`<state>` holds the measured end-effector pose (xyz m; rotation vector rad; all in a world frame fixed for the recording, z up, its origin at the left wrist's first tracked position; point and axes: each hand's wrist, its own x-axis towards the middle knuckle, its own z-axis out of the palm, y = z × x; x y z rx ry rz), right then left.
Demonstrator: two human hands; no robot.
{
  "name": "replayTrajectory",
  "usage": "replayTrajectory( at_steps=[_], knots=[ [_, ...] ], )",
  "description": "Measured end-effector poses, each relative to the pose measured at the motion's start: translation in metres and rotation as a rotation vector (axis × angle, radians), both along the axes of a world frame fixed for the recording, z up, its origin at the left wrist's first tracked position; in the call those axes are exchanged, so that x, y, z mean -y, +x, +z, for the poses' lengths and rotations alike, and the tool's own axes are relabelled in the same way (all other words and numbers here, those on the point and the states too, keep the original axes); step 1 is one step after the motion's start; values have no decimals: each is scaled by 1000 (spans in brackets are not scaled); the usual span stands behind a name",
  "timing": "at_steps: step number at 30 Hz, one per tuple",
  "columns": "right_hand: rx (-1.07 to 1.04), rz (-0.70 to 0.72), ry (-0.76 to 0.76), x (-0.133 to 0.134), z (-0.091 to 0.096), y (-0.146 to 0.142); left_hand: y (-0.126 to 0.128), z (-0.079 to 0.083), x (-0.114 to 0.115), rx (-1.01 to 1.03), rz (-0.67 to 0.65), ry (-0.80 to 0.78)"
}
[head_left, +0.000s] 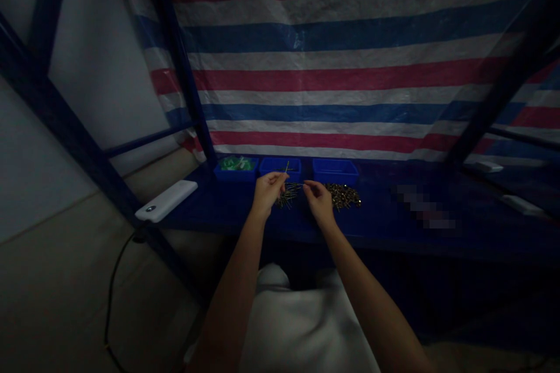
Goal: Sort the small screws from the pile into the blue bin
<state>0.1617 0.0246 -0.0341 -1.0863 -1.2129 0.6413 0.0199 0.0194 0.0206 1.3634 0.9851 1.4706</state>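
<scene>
My left hand point(268, 191) is closed in a pinch on a thin, long screw point(287, 166) that points upward. Beneath it lies a loose heap of long, thin screws point(286, 197) on the blue table. My right hand point(318, 201) has its thumb and fingertips pressed together beside that heap; anything between them is too small and dark to name. Just to its right is a pile of short, brass-coloured metal pieces point(344, 195). Behind the hands stands a blue bin point(268, 163) with a few thin pieces in it.
Another blue bin point(236, 175) holds green and white plastic; a third blue bin point(335, 173) stands at the right. A white power bank point(168, 201) lies at the table's left end. Blue frame posts point(181, 64) and a striped sheet point(315, 78) bound the table point(376, 227).
</scene>
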Motion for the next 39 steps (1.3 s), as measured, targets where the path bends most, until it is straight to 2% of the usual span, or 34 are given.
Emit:
replayTrajectory(
  at_steps=[3, 5, 7, 9, 11, 13, 17, 18, 20, 23, 25, 28, 31, 35, 39],
  knots=[
    [145, -64, 92, 3, -7, 3, -5, 20, 5, 99, -153, 136],
    [220, -74, 139, 6, -8, 4, -9, 26, 7, 89, -223, 178],
    [269, -74, 163, 9, -8, 4, -11, 26, 5, -64, -240, 170],
    [295, -77, 174, 11, -7, 4, -13, 24, 2, -260, -198, 147],
    [305, -75, 177, 12, -7, 4, -16, 22, 0, -361, -170, 122],
    [306, -68, 178, 13, -7, 4, -21, 24, 1, -299, -209, 108],
    [308, -56, 169, 12, -8, 4, -31, 27, 10, 181, -288, 157],
    [311, -53, 164, 12, -8, 4, -33, 26, 10, 239, -291, 147],
    [322, -50, 161, 12, -8, 4, -34, 23, 8, 163, -306, 65],
    [332, -51, 167, 11, -9, 4, -34, 17, -5, -47, -319, -67],
    [331, -49, 172, 12, -9, 4, -35, 15, -18, -7, -321, -91],
    [330, -40, 169, 13, -8, 3, -35, 13, -40, 172, -313, -111],
    [331, -39, 168, 15, -6, 3, -32, 12, -65, 257, -255, -194],
    [334, -41, 180, 16, -5, 3, -25, 9, -92, 239, -155, -314],
    [338, -37, 176, 17, -4, 3, -22, 7, -104, 137, -141, -404]
  ],
)
